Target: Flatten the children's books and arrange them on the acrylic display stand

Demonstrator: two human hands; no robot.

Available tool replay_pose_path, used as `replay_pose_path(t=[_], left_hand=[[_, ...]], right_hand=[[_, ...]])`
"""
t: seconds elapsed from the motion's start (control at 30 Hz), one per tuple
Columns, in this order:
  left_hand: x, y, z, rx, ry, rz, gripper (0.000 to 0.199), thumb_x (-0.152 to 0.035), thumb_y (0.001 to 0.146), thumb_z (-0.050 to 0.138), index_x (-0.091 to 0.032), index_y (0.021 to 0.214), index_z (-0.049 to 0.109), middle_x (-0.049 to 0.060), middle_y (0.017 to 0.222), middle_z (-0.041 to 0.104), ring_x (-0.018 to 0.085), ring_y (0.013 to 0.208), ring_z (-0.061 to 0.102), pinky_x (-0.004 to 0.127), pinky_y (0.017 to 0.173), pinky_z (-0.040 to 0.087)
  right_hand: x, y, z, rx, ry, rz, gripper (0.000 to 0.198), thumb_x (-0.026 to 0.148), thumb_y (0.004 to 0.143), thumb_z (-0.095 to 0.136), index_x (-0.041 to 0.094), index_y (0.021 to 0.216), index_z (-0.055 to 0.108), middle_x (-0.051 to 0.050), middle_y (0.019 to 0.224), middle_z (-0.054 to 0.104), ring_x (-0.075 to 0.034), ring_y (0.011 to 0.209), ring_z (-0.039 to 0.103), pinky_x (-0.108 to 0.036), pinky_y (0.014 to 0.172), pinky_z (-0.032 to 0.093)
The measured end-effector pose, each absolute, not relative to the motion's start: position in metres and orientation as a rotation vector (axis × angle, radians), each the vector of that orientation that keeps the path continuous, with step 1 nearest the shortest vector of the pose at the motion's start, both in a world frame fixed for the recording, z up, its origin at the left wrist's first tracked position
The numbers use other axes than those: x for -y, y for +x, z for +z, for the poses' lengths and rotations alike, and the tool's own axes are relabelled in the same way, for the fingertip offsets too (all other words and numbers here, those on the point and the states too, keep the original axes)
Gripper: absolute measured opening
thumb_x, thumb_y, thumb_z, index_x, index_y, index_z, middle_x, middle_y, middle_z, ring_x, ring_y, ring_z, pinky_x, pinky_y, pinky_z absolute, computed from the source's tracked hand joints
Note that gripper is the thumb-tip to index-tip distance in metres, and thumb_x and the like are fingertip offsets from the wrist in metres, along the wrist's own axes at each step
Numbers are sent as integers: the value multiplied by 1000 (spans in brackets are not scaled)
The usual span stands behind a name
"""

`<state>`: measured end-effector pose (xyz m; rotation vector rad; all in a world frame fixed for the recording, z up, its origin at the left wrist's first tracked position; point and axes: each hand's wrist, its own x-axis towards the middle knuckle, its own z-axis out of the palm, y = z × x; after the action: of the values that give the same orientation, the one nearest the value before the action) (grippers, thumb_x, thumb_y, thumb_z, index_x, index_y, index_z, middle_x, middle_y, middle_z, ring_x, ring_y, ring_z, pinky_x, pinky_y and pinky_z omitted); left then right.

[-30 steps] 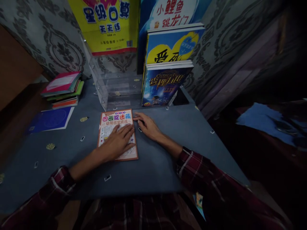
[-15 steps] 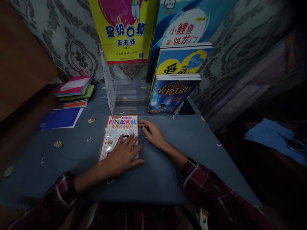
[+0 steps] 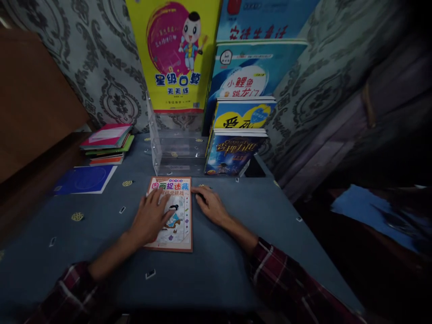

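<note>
A picture-puzzle book (image 3: pixel 180 238) with an orange border and coloured title characters lies flat on the dark grey-blue tablecloth. My left hand (image 3: pixel 150 218) rests over the left half of its cover, fingers spread, hiding part of the title and drawing. Beside the book's upper right edge is my right hand (image 3: pixel 211 207), its index finger stretched to that edge and the other fingers loosely bent. Neither hand grips anything. Just behind the book stands a clear acrylic book rack (image 3: pixel 178 171).
The rack holds a yellow workbook (image 3: pixel 175 90) at left and several stacked-up storybooks at right, a dark blue one (image 3: pixel 232 155) in front. At the left lie a pile of books (image 3: pixel 106 144) and a blue booklet (image 3: pixel 84 180). A blue cloth (image 3: pixel 364 213) lies off the table's right side.
My left hand has slid left across the cover, uncovering its right half and lower edge. My right hand stays by the book's right edge. The view has tilted up slightly.
</note>
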<state>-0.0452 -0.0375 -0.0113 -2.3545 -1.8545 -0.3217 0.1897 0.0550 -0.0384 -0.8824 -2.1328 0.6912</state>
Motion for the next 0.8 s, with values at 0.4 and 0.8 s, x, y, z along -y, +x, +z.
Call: replay_pose_path(t=[0.4, 0.8], left_hand=[[26, -65, -28, 1828, -2352, -471, 46, -47, 104, 42, -17, 134, 57, 17, 140, 58, 34, 134, 51, 53, 111, 45], [25, -79, -12, 1562, -2666, -410, 44, -40, 103, 46, -18, 140, 54, 16, 148, 54, 29, 141, 47, 47, 115, 44]], right_hand=[[-68, 179, -45, 2182, -964, 603, 43, 12, 91, 51, 21, 131, 65, -11, 127, 71, -26, 120, 62, -46, 105, 48], [-83, 184, -33, 2125, -1111, 584, 28, 11, 85, 56, 17, 106, 74, -9, 98, 74, -24, 95, 65, -40, 91, 51]])
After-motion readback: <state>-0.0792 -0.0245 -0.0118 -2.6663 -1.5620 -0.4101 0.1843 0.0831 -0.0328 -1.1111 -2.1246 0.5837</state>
